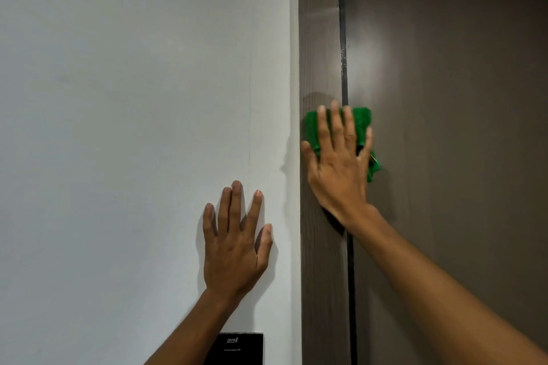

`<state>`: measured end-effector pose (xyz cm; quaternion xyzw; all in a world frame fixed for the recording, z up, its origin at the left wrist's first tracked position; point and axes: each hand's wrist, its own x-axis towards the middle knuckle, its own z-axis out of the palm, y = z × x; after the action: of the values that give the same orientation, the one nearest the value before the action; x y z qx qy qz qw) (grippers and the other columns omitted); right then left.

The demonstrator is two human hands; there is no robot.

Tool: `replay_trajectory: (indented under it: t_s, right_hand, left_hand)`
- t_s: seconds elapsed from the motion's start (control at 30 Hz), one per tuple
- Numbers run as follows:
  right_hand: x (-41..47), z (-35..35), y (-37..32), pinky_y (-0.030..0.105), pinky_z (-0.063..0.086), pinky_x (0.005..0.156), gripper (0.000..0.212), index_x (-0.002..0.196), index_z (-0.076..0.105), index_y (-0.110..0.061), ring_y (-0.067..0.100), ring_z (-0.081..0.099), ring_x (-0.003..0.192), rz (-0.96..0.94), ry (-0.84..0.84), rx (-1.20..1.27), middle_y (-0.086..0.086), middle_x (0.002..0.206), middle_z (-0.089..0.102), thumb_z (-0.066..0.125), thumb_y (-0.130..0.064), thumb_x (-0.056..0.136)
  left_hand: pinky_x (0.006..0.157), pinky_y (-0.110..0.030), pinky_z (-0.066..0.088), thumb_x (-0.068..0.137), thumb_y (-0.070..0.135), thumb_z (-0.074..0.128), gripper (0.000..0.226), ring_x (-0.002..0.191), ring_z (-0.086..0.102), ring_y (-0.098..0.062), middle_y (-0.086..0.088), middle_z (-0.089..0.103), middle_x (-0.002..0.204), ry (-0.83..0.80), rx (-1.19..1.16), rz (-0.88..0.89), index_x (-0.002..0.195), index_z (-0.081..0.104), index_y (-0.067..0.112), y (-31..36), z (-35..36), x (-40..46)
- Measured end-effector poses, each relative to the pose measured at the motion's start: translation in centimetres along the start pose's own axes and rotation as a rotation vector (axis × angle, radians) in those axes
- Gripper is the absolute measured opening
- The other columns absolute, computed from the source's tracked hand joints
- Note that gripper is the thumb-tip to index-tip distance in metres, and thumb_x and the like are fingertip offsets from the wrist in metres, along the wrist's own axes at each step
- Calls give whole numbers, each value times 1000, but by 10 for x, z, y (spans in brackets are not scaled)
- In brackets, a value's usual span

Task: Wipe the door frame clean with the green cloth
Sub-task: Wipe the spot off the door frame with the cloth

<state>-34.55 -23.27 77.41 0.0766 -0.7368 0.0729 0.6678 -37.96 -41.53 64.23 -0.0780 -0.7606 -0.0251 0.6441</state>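
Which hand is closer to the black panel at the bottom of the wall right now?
Left. The left hand lies flat on the white wall just above the black panel; the right hand is higher, pressing the green cloth on the door frame.

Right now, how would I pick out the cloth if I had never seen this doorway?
Find the brown wooden door frame that runs up beside the white wall. About halfway up it, the right hand presses flat on the green cloth. It is the only bright green thing here, showing between and beyond the fingers.
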Motion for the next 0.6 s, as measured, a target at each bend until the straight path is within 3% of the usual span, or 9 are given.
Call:
replay_trajectory:
  t_s: [0.2, 0.3, 0.47, 0.53, 0.6]
  right_hand:
    - [-63, 14, -4, 58, 10, 118, 63, 152, 18, -21, 21, 12, 149, -363, -30, -173, 5, 161, 17, 35, -50, 98]
    - [-69, 11, 11, 58, 9, 119, 61, 152, 17, -23, 18, 11, 149, -232, -2, -114, 3, 162, 15, 35, -47, 99]
    - [22, 2, 3, 58, 0, 119, 61, 153, 8, -21, 20, 0, 150, 142, 74, 78, 6, 163, 5, 28, -44, 100]
    - [60, 0, -8, 59, 0, 119, 61, 153, 6, -20, 22, 0, 150, 167, 79, 59, 6, 163, 4, 24, -45, 101]
    - [74, 3, -19, 58, -2, 119, 61, 153, 6, -19, 21, 1, 150, 36, 49, -10, 6, 163, 4, 21, -46, 100]
  left_hand:
    - [120, -55, 18, 96, 48, 34, 66, 152, 10, -28, -14, 14, 164, 14, 11, 12, 154, 19, 22, 0, -2, 0]
    - [121, -54, 16, 95, 48, 34, 67, 153, 8, -28, -13, 12, 165, 19, 1, 9, 154, 18, 22, -1, 0, -1]
    - [122, -54, 14, 95, 50, 31, 67, 153, 8, -28, -11, 8, 165, 9, 7, 0, 155, 15, 24, -1, 2, 0]
    - [122, -53, 15, 95, 49, 32, 67, 153, 8, -27, -12, 10, 165, 19, 7, 1, 155, 16, 24, 0, 3, -1]
    - [121, -54, 16, 95, 49, 33, 67, 153, 10, -28, -12, 12, 165, 24, 7, 4, 155, 17, 23, -1, 3, -1]
